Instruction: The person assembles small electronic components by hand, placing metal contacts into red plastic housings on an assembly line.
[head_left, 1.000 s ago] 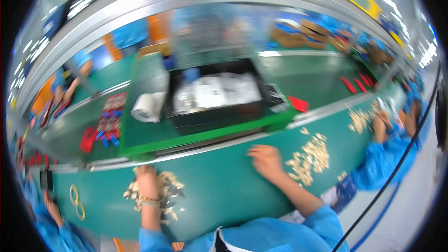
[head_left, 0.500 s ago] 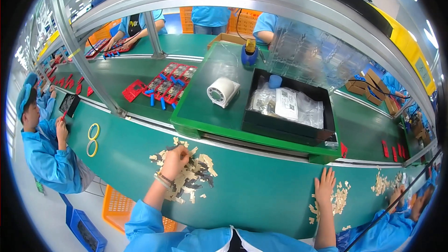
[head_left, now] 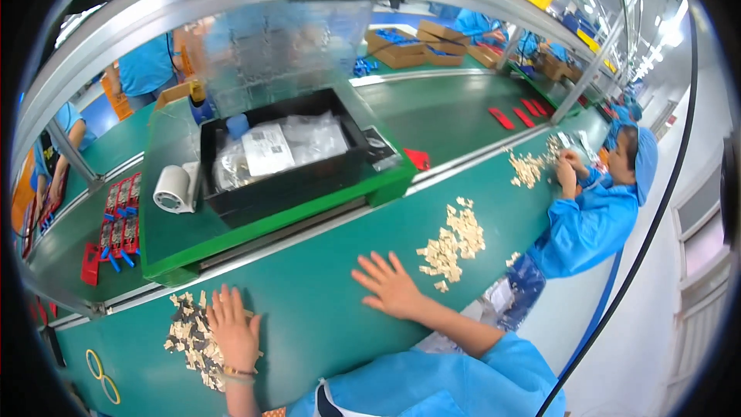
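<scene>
My left hand (head_left: 233, 330) lies with its fingers stretched out on the right side of a mixed pile of small cream and dark grey pieces (head_left: 187, 333), covering part of it. Bracelets circle that wrist. Spread on the green tabletop (head_left: 316, 332), my right hand (head_left: 392, 287) holds nothing. To its right, a little apart from the fingers, is a pile of small cream pieces (head_left: 442, 255). The pieces are flat and too small to tell their exact kind.
Beyond the table, a green raised stand bears a black bin (head_left: 297, 177) of plastic bags and a white cylindrical part (head_left: 176, 188). Yellow rings (head_left: 103, 376) lie at left. A co-worker (head_left: 590, 208) sits at right by another cream pile (head_left: 527, 170). A black cable (head_left: 656, 224) crosses the right side.
The view has swung to the right. My left hand has gone from curled fingers over the mixed pile to lying flat. My right hand's fingers have spread, away from the cream pile.
</scene>
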Tool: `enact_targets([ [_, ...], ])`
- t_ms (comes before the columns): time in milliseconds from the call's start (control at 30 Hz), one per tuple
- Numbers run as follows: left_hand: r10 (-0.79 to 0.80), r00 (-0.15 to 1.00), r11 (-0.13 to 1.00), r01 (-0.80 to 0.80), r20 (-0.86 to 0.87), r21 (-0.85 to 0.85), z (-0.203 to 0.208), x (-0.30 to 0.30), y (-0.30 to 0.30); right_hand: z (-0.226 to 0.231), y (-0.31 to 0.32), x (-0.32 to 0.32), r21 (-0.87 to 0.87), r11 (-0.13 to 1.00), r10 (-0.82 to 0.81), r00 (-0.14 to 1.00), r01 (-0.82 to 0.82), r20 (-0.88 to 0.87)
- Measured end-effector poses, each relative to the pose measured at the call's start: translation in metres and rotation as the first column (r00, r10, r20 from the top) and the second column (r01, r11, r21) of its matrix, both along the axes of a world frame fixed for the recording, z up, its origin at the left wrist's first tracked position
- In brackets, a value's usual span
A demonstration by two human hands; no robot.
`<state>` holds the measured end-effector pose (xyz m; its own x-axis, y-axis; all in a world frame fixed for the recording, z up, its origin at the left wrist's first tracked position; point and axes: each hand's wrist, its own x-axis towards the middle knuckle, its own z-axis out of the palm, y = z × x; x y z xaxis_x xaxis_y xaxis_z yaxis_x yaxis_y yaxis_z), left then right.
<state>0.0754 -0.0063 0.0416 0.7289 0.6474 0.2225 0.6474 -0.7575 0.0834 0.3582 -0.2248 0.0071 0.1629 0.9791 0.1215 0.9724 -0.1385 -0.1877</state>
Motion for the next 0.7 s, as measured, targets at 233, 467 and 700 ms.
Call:
enact_targets([
  [233,0.024,0.993,1.000,-0.023,-0.117,0.010,-0.032,-0.027,0.010,-0.005,-0.061,0.115,0.064,0.944,-0.331,0.916,0.325,0.226],
  [467,0.075,0.995,0.992,-0.067,-0.072,0.107,-0.018,-0.039,-0.001,-0.013,-0.026,0.101,0.073,0.812,-0.580,0.789,0.578,0.202],
  [700,0.189,0.982,0.982,-0.189,-0.025,0.008,-0.014,-0.044,-0.005,-0.024,-0.046,0.146,0.230,0.838,-0.531,0.837,0.495,0.133],
])
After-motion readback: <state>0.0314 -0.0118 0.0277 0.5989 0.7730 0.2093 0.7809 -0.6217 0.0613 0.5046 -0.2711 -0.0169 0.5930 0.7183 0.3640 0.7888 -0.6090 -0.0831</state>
